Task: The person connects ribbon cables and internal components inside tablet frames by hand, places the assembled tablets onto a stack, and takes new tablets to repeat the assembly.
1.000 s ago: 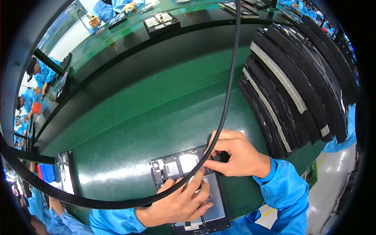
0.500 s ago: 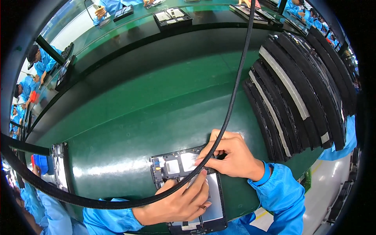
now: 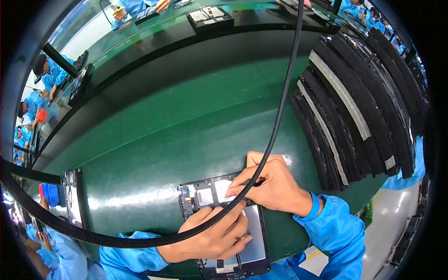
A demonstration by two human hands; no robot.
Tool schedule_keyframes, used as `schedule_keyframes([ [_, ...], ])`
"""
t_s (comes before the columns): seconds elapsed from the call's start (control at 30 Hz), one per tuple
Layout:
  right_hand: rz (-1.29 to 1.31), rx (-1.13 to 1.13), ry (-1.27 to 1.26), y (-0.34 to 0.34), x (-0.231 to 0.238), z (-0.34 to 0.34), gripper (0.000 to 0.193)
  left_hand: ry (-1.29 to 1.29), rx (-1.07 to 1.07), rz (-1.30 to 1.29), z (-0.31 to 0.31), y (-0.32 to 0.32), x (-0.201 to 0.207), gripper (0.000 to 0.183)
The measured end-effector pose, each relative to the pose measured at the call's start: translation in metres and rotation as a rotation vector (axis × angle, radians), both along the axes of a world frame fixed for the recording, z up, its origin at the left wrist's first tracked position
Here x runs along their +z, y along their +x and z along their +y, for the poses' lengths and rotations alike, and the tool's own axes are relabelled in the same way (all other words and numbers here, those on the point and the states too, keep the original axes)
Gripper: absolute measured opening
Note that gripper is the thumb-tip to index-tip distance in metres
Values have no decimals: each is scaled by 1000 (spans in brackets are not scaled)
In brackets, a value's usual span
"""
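Observation:
A black electronic device housing with white rectangular patches lies on the green bench in front of me. Just below it is a second black frame with a pale grey panel. My left hand is closed with bent fingers along the housing's lower edge, over the lower frame. At the housing's right part, my right hand pinches thumb and fingers together against a white patch. Anything thin between those fingertips is too small to make out. A black cable crosses in front of both hands.
Tall stacks of black foam-edged trays stand at the right. A thick black cable arcs across the view. Another device frame lies at the left, near a blue bin. Co-workers sit beyond the raised line, where a tray rests.
My right hand has shifted slightly left over the white patch. My left hand has moved a little left along the housing. On the far line, the tray has shifted slightly right.

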State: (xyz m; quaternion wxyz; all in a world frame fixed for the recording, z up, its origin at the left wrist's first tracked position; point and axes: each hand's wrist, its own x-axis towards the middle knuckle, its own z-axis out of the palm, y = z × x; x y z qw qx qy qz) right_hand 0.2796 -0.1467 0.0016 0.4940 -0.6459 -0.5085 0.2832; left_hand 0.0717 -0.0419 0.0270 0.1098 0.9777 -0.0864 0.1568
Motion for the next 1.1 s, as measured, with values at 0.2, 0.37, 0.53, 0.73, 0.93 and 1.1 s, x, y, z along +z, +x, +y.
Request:
schedule_keyframes([
  [0.2,57,34,-167,8,34,-6,31,-33,-1,-38,1,2,0,34],
  [0.37,92,217,-389,23,44,-19,55,-19,-15,-49,1,2,-3,33],
  [0.53,329,233,-415,18,35,-18,64,-4,-9,-73,2,-2,-2,33],
  [0.73,552,192,-485,13,29,-18,67,-26,-9,-84,3,-4,-8,33],
  [0.93,510,130,-453,6,31,-21,69,-95,-2,-95,3,-4,-11,32],
  [1.1,493,116,-414,6,27,-23,71,-181,7,-53,6,-7,-5,32],
])
